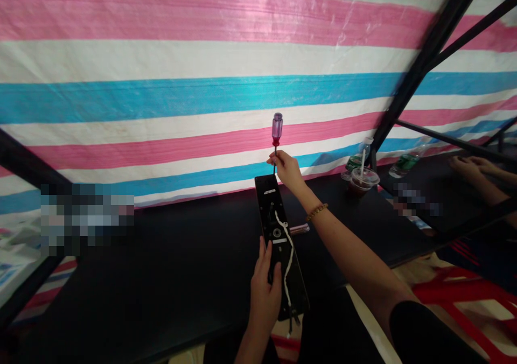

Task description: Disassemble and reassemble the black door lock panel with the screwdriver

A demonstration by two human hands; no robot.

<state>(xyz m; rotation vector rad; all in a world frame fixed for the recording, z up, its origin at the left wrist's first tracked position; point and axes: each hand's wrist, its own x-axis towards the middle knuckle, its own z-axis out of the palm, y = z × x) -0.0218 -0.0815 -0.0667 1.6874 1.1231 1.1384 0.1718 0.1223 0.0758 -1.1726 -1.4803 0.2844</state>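
Observation:
My right hand (287,169) pinches the shaft of an upright screwdriver (277,130) with a clear purple handle and red collar. The screwdriver's lower end meets the far end of a long black panel (297,283); the exact contact is too small to make out. Along the panel's face runs a white cable (290,261) ending in dark connectors near me. My left hand (266,286) rests on the panel's left side, fingers stretched out and thumb apart. Just right of the panel lies a pinkish rod-like object (299,229), partly hidden.
The panel lies on a black table (181,267) against a striped tarp (202,100). To the right stand a lidded drink cup with a straw (364,178) and a water bottle (353,162). Another person's hands (472,165) are farther right, past a black metal frame (407,89).

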